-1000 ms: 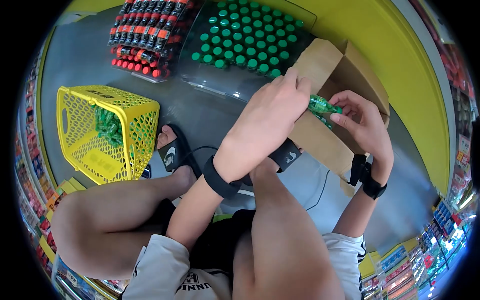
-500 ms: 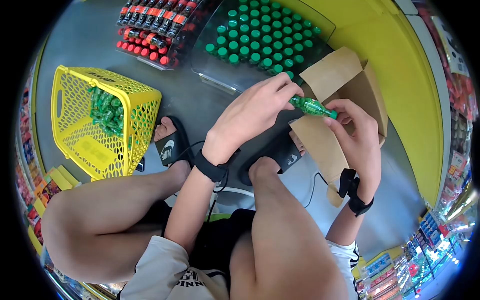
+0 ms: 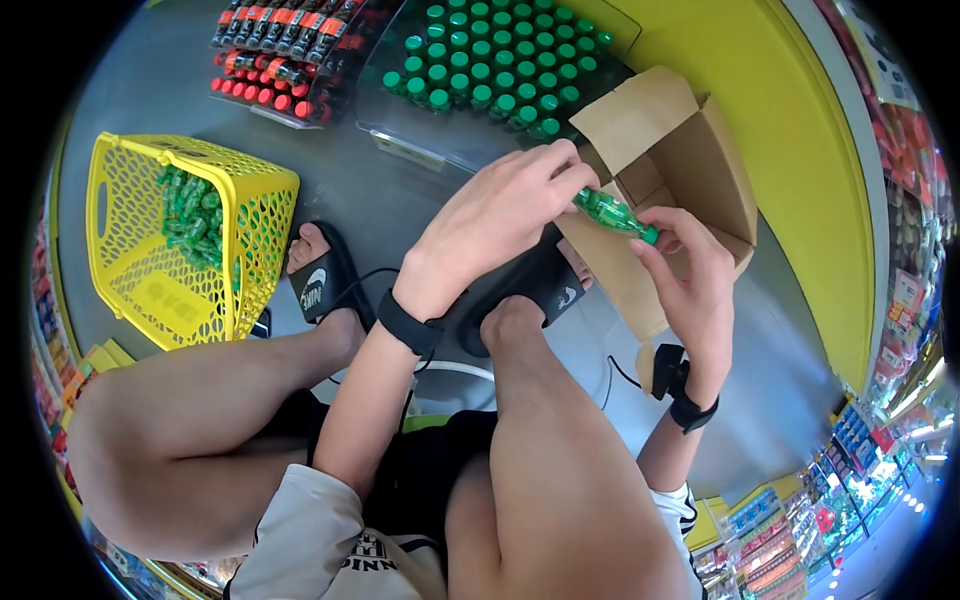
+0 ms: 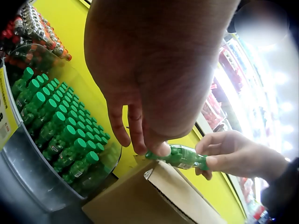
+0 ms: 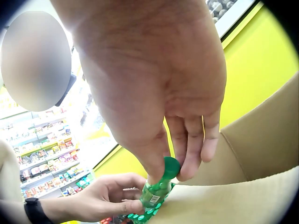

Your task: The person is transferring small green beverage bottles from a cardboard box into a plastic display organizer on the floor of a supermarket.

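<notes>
In the head view a small green bottle [image 3: 611, 211] is held tilted between both hands, near the open cardboard box [image 3: 636, 118]. The left hand [image 3: 500, 213] pinches its base end. At its green cap, the right hand [image 3: 692, 284] pinches with thumb and fingers. The left wrist view shows the same bottle [image 4: 181, 157] level above a box flap [image 4: 183, 188], left hand [image 4: 148, 79] at one end and right hand [image 4: 243, 156] at the cap. In the right wrist view the cap [image 5: 171, 167] sits between the right thumb and fingers.
A clear tray [image 3: 405, 147] holds rows of green-capped bottles; red-capped bottles [image 3: 262, 95] stand beside it. The yellow basket [image 3: 268, 205] at the left contains green bottles [image 3: 193, 218]. Sandalled feet [image 3: 325, 280] and a cable [image 3: 610, 378] are on the floor [image 3: 770, 340].
Both hands have lifted the bottle away from the box opening, toward the person, and hold it over the near flap. The head view has shifted a little.
</notes>
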Demonstrator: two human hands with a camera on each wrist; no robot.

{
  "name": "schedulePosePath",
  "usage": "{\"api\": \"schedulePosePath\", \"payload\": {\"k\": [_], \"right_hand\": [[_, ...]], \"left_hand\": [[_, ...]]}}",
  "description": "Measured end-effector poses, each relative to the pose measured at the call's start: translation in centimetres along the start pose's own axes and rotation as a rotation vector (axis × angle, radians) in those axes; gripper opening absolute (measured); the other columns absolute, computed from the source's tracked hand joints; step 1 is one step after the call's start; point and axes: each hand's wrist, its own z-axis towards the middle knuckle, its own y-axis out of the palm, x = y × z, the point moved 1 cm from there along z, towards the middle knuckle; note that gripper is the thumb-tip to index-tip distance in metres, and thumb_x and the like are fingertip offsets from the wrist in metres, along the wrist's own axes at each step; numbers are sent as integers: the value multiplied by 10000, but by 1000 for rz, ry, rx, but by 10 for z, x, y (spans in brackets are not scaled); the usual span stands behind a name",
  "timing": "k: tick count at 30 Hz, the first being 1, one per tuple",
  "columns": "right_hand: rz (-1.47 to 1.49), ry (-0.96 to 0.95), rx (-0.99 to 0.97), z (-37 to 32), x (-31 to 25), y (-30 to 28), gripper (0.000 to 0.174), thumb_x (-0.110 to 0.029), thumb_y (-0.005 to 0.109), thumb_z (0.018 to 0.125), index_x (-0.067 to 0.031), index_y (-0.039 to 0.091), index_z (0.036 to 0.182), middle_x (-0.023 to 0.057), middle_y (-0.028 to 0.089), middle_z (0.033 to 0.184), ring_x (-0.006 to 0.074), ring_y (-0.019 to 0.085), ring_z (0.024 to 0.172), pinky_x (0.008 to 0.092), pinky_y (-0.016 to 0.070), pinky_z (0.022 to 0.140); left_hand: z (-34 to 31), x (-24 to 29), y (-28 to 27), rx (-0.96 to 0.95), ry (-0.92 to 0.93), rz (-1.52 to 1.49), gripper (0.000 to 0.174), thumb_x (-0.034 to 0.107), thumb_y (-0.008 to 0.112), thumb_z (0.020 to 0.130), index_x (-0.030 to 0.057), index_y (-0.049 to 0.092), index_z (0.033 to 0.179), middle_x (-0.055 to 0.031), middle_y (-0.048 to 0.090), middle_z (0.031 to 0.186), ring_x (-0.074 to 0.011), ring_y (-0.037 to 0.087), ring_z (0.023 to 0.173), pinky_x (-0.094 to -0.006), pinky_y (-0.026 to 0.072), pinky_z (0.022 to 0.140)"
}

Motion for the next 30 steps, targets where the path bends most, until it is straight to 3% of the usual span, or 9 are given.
{"api": "schedulePosePath", "payload": {"k": [10,15,19,26,30], "right_hand": [[53,-114,56,28,-44,49,246,-88,839,876,-38,725,1089,123,703,908,255,721,788,380,566,711],[-2,-154,-32,63,-47,77,220,-95,826,874,-37,713,1053,153,710,955,391,710,847,485,570,730],[-63,-232,-4,85,-52,100,214,-93,817,880,-42,703,1054,157,701,952,394,715,857,490,583,751],[-172,-248,53,119,-50,140,221,-77,810,867,-13,711,1054,184,711,976,407,725,894,489,597,753],[-245,-249,73,131,-44,160,229,-101,814,874,-7,716,1058,179,717,992,407,722,898,484,598,766]], "left_hand": [[-23,-41,-20,103,-60,-14,338,-73,729,893,58,669,1199,-119,635,1177,-376,673,1072,-443,568,859],[-36,-73,-27,167,-101,117,334,-23,725,925,64,661,1242,-123,596,1169,-322,670,1069,-429,566,852],[-40,-88,-32,159,-173,172,335,15,711,951,54,645,1277,-130,606,1071,-340,657,1018,-431,558,832],[-41,-110,-22,228,-189,215,350,45,696,973,28,622,1314,-169,674,1054,-379,675,1007,-471,557,851],[-40,-115,-17,248,-304,186,283,59,698,968,12,627,1238,-204,718,1044,-414,695,988,-508,555,864]]}}
